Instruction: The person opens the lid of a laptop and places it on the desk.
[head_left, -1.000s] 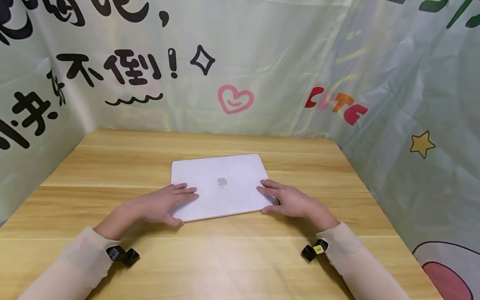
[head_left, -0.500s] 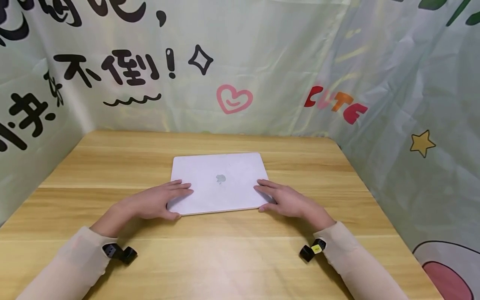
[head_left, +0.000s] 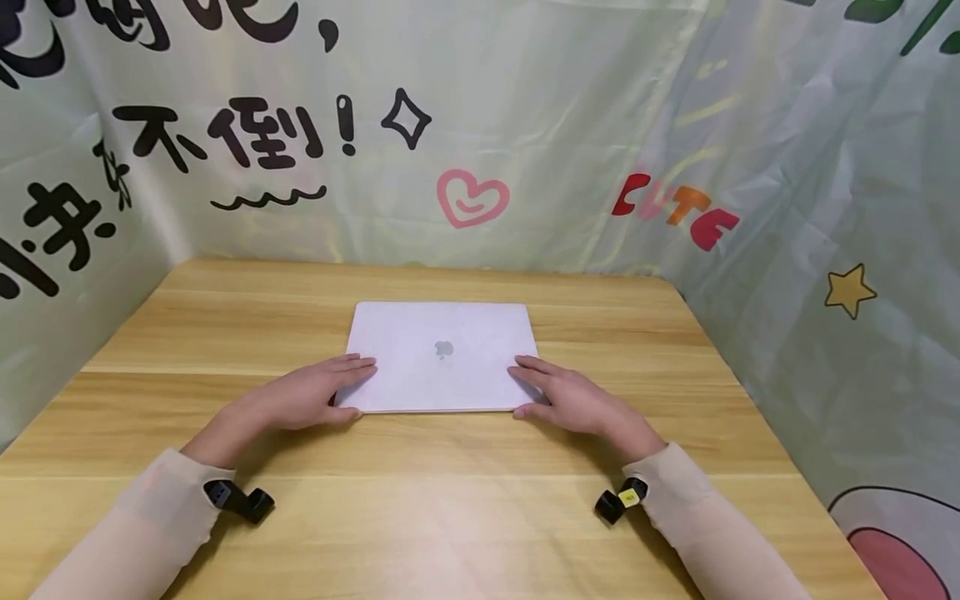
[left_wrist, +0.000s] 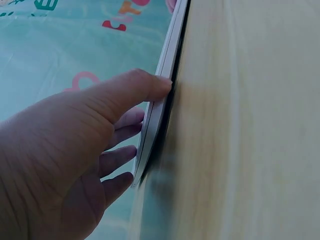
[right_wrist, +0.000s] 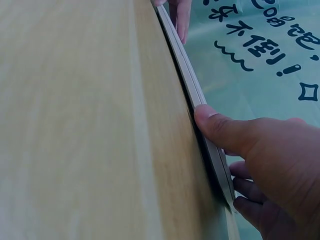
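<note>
A closed silver laptop (head_left: 442,379) with an apple logo lies flat on the wooden table, its front edge facing me. My left hand (head_left: 311,393) grips its near left corner: the fingers reach over the lid and side, while the thumb lies along the front edge. On the opposite side my right hand (head_left: 573,400) holds the near right corner in the same way. In the left wrist view the thumb of the left hand (left_wrist: 75,135) touches the laptop's thin edge (left_wrist: 157,107). The right wrist view has the right hand (right_wrist: 270,160) thumbing that front edge (right_wrist: 186,67).
The wooden table (head_left: 450,508) stretches out around the laptop. Behind it and along both sides hangs a pale printed curtain (head_left: 555,108) with lettering, a heart and a star. Small black cameras (head_left: 258,506) are strapped over the light sleeves (head_left: 135,525).
The laptop has turned from a slant to nearly square with the table and slid slightly away from me. My left hand has moved forward a little with it; the right has barely shifted.
</note>
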